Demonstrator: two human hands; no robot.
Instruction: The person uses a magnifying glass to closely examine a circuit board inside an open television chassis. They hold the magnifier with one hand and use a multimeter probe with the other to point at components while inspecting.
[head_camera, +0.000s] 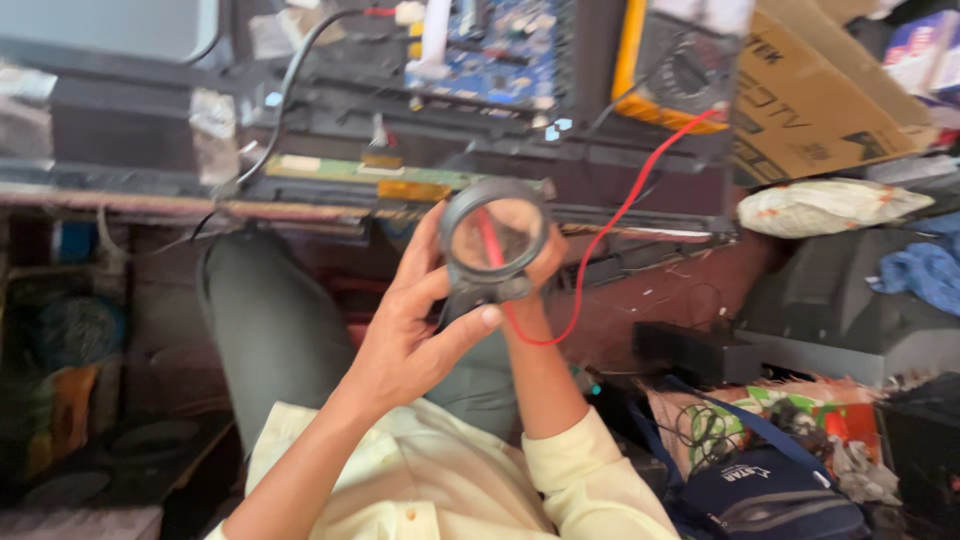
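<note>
Round magnifying lens (495, 235) held up in front of the chest, above the lap, both hands on it. Left hand (415, 330) pinches the dark frame, thumb at its base, fingers curled behind. Right hand (540, 265) mostly hidden behind the glass; grip unclear. Red probe wire (600, 240) loops to the yellow multimeter (670, 65). Blue circuit board (495, 50) lies untouched on the bench. Whole view motion-blurred; lens handle indistinct.

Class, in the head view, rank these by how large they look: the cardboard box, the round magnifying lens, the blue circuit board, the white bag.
1. cardboard box
2. white bag and blue circuit board look alike
3. magnifying lens, though nearer the camera
</note>
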